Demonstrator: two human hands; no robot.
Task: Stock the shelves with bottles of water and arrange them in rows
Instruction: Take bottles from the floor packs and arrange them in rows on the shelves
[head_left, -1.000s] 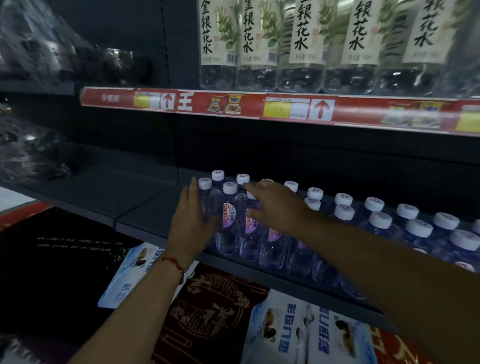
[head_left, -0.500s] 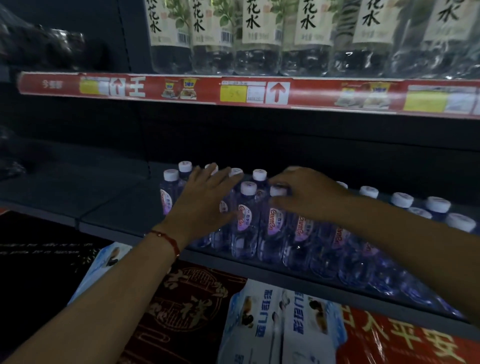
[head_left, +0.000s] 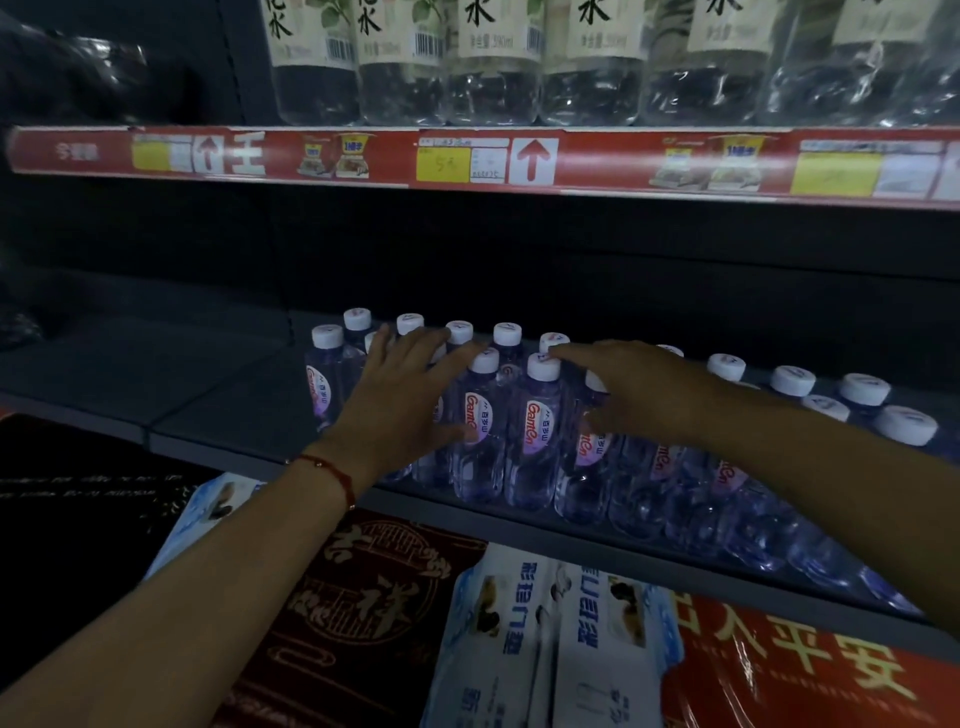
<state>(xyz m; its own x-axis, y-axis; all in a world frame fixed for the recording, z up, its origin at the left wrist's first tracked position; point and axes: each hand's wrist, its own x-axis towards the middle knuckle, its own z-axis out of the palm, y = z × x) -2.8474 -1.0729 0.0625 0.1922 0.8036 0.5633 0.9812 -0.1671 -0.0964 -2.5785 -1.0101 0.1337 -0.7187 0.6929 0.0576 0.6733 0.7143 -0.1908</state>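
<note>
Both hands, left hand (head_left: 400, 395) and right hand (head_left: 636, 392), seemingly flat, fingers spread on bottles (head_left: 535, 441).

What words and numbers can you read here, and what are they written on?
"GanTen": on the labels of the small water bottles on the middle shelf.
"水": on the labels of the big bottles on the top shelf; "390ml" below it is faint.
"王": on the red shelf strip.
"平安": on the red box below, upside down.
Price tags on the strip: too blurred to read.
Blue-and-white packs below: letters unclear.
</note>
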